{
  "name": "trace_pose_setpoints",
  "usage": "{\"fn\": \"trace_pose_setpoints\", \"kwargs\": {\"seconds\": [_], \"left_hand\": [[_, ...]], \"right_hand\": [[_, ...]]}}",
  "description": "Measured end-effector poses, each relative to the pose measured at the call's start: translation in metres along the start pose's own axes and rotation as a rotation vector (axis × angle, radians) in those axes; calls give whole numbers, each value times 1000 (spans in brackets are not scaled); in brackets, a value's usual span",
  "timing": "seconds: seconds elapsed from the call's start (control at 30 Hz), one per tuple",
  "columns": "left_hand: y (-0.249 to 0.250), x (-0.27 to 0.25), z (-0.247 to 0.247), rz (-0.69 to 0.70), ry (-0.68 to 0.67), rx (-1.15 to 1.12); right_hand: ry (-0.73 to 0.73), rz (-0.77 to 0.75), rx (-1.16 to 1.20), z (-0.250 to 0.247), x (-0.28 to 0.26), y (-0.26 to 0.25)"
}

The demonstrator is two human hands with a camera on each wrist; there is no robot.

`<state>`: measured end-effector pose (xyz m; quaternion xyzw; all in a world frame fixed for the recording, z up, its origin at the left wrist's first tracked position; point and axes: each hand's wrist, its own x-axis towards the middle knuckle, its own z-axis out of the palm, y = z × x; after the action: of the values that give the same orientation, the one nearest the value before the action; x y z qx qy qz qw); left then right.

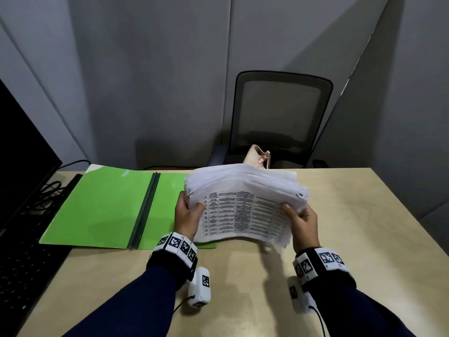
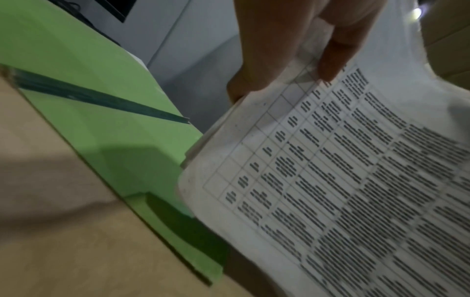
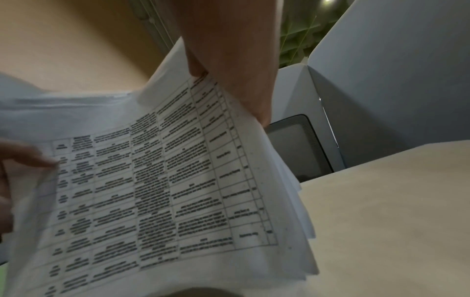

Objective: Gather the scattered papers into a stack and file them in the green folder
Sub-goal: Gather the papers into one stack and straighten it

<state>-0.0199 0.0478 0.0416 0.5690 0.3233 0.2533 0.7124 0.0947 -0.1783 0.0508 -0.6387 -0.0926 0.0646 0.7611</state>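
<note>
A thick stack of white papers [image 1: 243, 203] with a printed table on top is lifted off the desk, its near edge sagging. My left hand [image 1: 188, 212] grips the stack's left edge, thumb on top of the sheet [image 2: 330, 160]. My right hand [image 1: 300, 220] grips the right edge, thumb on the printed page [image 3: 165, 180]. The green folder [image 1: 109, 205] lies open flat on the desk to the left, its dark spine [image 1: 145, 207] down the middle; the stack overhangs the folder's right flap [image 2: 114, 140].
A wooden desk [image 1: 352, 239] holds everything. A black keyboard [image 1: 21, 251] and monitor [image 1: 21, 147] stand at the left edge with cables. A mesh office chair [image 1: 279, 113] with a pale bag [image 1: 257, 156] sits behind the desk, before grey partition walls.
</note>
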Motion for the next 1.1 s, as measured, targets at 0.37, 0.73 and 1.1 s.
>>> {"fn": "trace_pose_setpoints", "kwargs": {"seconds": [0.37,0.73,1.1], "left_hand": [[29,10,-1,89,-4,-14],[29,29,18,22,311,73],[10,23,7,12,140,-182]], "right_hand": [[-128,-381,-561,5,13,-36],[-535,-511,-1819,57,24,-60],[-712,-559,-1632,97,20,-54]]}}
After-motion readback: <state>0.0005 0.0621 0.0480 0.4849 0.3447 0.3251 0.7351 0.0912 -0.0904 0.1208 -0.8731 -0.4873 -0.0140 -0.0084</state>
